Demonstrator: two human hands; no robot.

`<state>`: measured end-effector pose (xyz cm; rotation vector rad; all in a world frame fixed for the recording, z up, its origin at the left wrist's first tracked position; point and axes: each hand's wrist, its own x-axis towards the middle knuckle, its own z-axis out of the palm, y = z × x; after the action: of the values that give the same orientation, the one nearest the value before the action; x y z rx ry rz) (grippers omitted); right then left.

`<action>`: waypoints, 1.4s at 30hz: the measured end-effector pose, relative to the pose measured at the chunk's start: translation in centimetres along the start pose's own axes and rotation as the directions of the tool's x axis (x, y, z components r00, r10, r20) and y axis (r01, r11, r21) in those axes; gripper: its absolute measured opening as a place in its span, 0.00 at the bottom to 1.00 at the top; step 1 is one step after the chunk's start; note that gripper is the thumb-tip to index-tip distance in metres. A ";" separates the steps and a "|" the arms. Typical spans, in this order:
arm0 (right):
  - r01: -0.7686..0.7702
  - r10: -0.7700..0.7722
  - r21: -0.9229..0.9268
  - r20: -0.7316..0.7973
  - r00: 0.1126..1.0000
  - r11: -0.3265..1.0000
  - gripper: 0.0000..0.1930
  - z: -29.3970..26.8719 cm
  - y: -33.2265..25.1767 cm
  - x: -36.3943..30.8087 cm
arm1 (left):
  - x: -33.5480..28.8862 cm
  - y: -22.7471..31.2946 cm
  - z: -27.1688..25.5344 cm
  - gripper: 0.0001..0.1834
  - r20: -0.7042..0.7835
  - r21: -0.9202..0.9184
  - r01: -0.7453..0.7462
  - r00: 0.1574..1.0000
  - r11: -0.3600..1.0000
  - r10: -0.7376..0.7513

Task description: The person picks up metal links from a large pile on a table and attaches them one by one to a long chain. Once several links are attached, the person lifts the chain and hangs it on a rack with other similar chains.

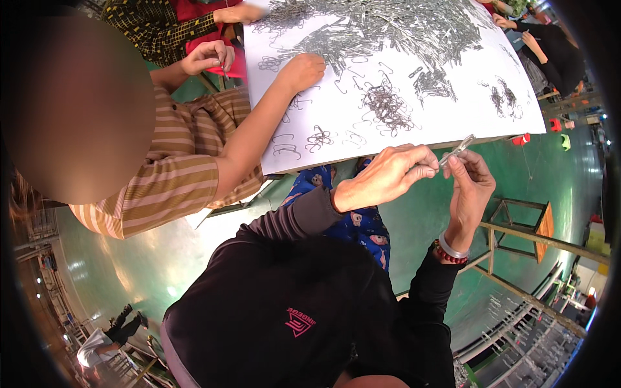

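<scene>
Left hand (388,174) and right hand (471,184) each close a grip on small metal clips (457,150) at 1 o'clock, just below a white tabletop (453,110) strewn with wire pieces (388,107).

Your left hand (388,176) and right hand (471,184): fingertips meet, pinching a small bundle of metal wire clips (457,150) just below the white table (453,123) edge. On the table: heaped and scattered wire clips (388,107). Beside you: a co-worker's hand (301,70) resting among the clips, striped sleeve (174,187).
</scene>
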<state>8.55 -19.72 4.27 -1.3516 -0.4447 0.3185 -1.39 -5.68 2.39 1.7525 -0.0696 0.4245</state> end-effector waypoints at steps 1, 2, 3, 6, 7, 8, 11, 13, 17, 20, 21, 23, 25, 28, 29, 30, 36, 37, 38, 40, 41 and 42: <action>-0.003 0.003 0.020 -0.009 1.000 1.000 0.08 0.3 -0.3 -0.5 | 0.0 0.1 0.0 0.07 0.004 0.010 -0.002 1.000 1.000 0.002; 0.010 -0.010 -0.001 -0.019 1.000 1.000 0.08 0.5 -0.4 -0.9 | -0.2 -0.1 0.1 0.07 -0.004 0.011 -0.004 1.000 1.000 0.004; 0.023 -0.024 -0.024 -0.029 0.999 0.999 0.08 0.6 -0.4 -1.0 | -0.3 -0.2 0.1 0.07 -0.005 0.033 0.001 1.000 0.999 -0.001; 0.052 -0.059 -0.092 -0.074 0.996 0.994 0.07 1.3 -0.6 -1.7 | -0.5 -0.2 0.1 0.07 -0.024 0.098 -0.004 1.000 0.995 0.006; 0.056 -0.067 -0.113 -0.091 0.994 0.992 0.07 1.6 -0.6 -1.8 | -0.6 -0.3 0.0 0.06 -0.033 0.119 -0.020 0.999 0.993 0.024; 0.053 -0.063 -0.104 -0.095 0.993 0.993 0.07 1.8 -0.5 -1.8 | -0.6 -0.3 0.0 0.06 -0.042 0.140 -0.036 0.998 0.990 0.042; 0.024 -0.030 -0.083 -0.076 0.997 0.996 0.07 2.2 0.0 -1.6 | -0.9 -0.9 -0.3 0.06 -0.075 0.186 -0.071 0.993 0.980 0.087; -0.011 0.009 -0.075 -0.020 1.000 0.997 0.07 2.0 0.8 -1.2 | -1.2 -1.7 -0.5 0.05 -0.090 0.224 -0.053 0.993 0.973 0.074; -0.063 0.063 0.008 -0.020 0.998 0.998 0.06 2.1 2.2 -0.9 | -1.8 -2.9 -0.8 0.07 -0.065 0.285 -0.022 0.997 0.958 0.042; -0.031 0.036 0.048 -0.093 0.995 0.998 0.06 2.8 2.9 -1.5 | -1.9 -3.7 -1.5 0.11 -0.046 0.190 -0.029 0.998 0.981 0.038; -0.023 0.028 0.047 -0.104 0.994 0.999 0.06 3.0 2.9 -1.5 | -1.6 -3.5 -2.0 0.15 -0.139 0.228 -0.018 0.989 0.974 0.050; -0.013 0.017 0.030 -0.113 0.993 0.999 0.07 2.9 2.9 -1.5 | -0.5 -5.5 -3.3 0.13 -0.292 0.311 0.141 0.955 0.940 -0.046; -0.011 0.012 0.005 -0.093 0.996 1.000 0.08 3.2 2.8 -1.6 | 1.4 -8.1 -6.5 0.10 -0.270 0.616 0.205 0.962 0.761 -0.040; 0.010 -0.009 0.011 -0.064 0.998 1.000 0.08 3.1 2.8 -1.5 | 3.9 -13.3 -8.6 0.06 -0.171 0.811 0.145 0.985 0.567 -0.007; 0.009 -0.008 0.013 -0.071 0.997 1.000 0.08 3.1 2.7 -1.5 | 4.2 -14.4 -8.8 0.06 -0.135 0.851 0.137 0.990 0.506 -0.041; 0.005 -0.004 0.016 -0.082 0.997 1.000 0.08 3.1 2.6 -1.6 | 4.6 -14.7 -8.9 0.06 -0.096 0.888 0.122 0.992 0.444 -0.079; 0.002 -0.005 -0.025 -0.090 0.996 1.000 0.07 2.3 2.1 -2.2 | 5.8 -14.6 -9.1 0.07 -0.162 0.840 0.154 0.986 0.520 -0.031; 0.010 -0.013 -0.031 -0.078 0.997 0.999 0.07 2.4 2.0 -2.3 | 6.0 -14.7 -9.4 0.06 -0.110 0.840 0.151 0.988 0.521 -0.107; 0.046 -0.046 -0.001 -0.065 0.997 0.999 0.07 2.5 2.1 -2.6 | 6.1 -14.9 -9.7 0.06 -0.058 0.840 0.147 0.982 0.523 -0.182; 0.074 -0.073 0.014 -0.056 0.996 0.997 0.07 2.6 1.7 -2.8 | 6.1 -15.1 -10.0 0.08 0.016 0.826 0.123 0.970 0.549 -0.241; 0.088 -0.087 0.022 -0.051 0.995 0.996 0.08 2.6 1.5 -3.1 | 6.0 -15.4 -9.9 0.08 0.034 0.855 0.088 0.974 0.511 -0.225; 0.088 -0.087 0.013 -0.060 0.994 0.996 0.08 2.6 1.4 -3.3 | 6.0 -15.5 -9.8 0.09 0.056 0.881 0.051 0.976 0.471 -0.209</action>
<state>4.43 -18.81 2.93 -1.3186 -0.4494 0.2087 6.05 8.30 -8.56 2.8185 0.2226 0.1905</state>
